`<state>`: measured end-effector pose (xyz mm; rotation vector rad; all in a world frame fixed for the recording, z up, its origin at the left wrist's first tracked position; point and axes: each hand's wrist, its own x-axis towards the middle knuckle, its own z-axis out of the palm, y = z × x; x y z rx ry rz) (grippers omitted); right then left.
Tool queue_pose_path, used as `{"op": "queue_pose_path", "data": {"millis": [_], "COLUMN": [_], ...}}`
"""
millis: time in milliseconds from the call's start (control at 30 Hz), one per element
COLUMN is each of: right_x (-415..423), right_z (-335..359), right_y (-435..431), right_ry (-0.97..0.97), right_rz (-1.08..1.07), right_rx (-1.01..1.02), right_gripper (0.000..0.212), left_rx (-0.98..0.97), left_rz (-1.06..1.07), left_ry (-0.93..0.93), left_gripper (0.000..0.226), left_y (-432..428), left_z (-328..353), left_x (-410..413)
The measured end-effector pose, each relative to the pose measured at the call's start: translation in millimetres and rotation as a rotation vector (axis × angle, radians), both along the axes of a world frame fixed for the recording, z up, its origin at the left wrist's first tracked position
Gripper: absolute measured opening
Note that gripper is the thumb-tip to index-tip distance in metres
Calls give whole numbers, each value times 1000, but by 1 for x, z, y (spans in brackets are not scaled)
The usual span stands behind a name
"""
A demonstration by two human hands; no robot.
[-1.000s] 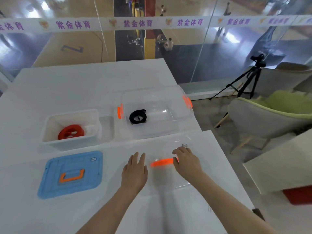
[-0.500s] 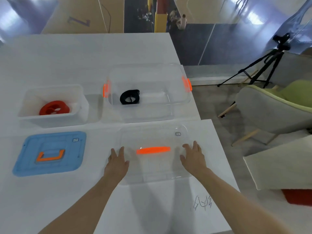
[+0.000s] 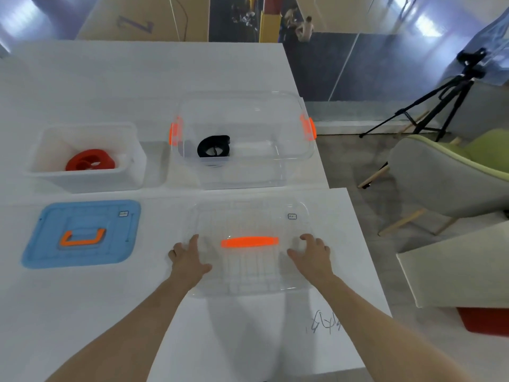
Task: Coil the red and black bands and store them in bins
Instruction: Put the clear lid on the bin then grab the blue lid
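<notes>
Nearest, two bare forearms reach up from 6 o'clock over a white tabletop. The left grip lies with fairly straight, spread fingers on the 9 o'clock edge of a clear lid, so it is apart. The right grip has its fingers bent at the lid's 3 o'clock edge, and I cannot tell whether they are clamped on it. The lid lies flat, its orange handle between the two grips.

A blue lid lies at 9 o'clock. Farther off, at 10 o'clock, the red band sits coiled in a white bin. At 12 o'clock the black band sits coiled in a clear bin (both bins are open-topped).

Coiling and storing look done, and the step in hand seems to be closing the clear bin. The next move calls for a firm hold on both lid edges, a level lift toward 12 o'clock, and squaring the lid over the rim.
</notes>
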<state>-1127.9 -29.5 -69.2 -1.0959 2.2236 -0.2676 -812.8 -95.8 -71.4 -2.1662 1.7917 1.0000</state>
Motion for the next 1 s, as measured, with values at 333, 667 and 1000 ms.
{"op": "queue_pose_path", "data": {"millis": [333, 667, 1000], "right_x": [33, 63, 24], "right_z": [66, 145, 170], "right_y": [44, -10, -135], "right_ry": [22, 153, 168], "right_rz": [-173, -207, -109], "right_rx": [-274, -483, -448], "right_gripper": [63, 54, 42], "left_rx": [-249, -488, -422], "left_rz": [18, 5, 135], "left_ry": [216, 261, 345], "left_gripper": [92, 78, 85], "left_y": [41, -4, -131], "left_z": [76, 161, 182], "left_x": [25, 47, 24]}}
